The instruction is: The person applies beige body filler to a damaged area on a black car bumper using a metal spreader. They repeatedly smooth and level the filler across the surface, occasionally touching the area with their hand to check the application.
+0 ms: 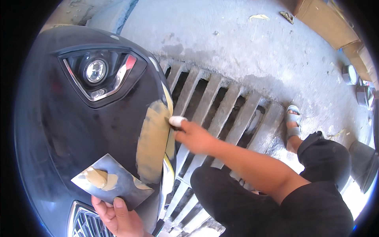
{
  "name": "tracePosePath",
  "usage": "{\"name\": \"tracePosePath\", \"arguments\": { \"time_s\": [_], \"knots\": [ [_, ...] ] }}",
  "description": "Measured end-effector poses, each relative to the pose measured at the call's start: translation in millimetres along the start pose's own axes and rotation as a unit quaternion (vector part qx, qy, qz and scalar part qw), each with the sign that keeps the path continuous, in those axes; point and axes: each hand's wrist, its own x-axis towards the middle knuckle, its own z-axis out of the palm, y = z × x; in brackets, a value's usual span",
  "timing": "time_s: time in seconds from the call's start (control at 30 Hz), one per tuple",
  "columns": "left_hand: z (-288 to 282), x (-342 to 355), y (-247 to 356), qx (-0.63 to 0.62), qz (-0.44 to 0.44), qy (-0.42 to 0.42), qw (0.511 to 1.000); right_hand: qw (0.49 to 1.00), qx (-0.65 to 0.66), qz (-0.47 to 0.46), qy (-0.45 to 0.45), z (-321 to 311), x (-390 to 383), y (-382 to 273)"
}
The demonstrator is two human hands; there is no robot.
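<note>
My left hand (118, 217) grips the near edge of a flat metal putty plate (128, 185), thumb on top. A lump of tan putty (96, 178) and some smears lie on the plate. My right hand (194, 135) is closed at the outer edge of a dark car bumper (106, 130), beside a broad patch of tan putty (152, 138) spread along that edge. A white covering (177, 121) shows at the tip of one of its fingers. Whatever sits between those fingers is hidden.
A lamp (95, 71) with chrome trim is set in the bumper, and a chrome grille (87, 221) shows near the lower left. Under my arm runs a slotted concrete drain grate (213, 100). Cardboard boxes (327, 25) and several cans (349, 74) stand at the right.
</note>
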Motion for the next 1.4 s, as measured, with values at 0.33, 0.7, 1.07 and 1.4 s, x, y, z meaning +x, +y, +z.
{"name": "tracePosePath", "arguments": {
  "time_s": [0.33, 0.7, 1.07, 1.4],
  "knots": [
    [-2, 3, 1, -0.006, 0.0, 0.014, 1.0, 0.994, -0.019, -0.081, 0.075, -3, -13, 38],
    [-10, 7, 4, -0.02, 0.009, -0.022, 1.0, 0.967, -0.055, -0.245, 0.039, 33, -47, 57],
    [-7, 9, 6, -0.031, 0.009, -0.029, 0.999, 0.947, -0.085, -0.303, 0.068, 60, -48, 58],
    [-5, 8, 5, -0.004, 0.031, -0.007, 0.999, 0.971, -0.086, -0.213, 0.07, 55, -44, 53]
  ]
}}
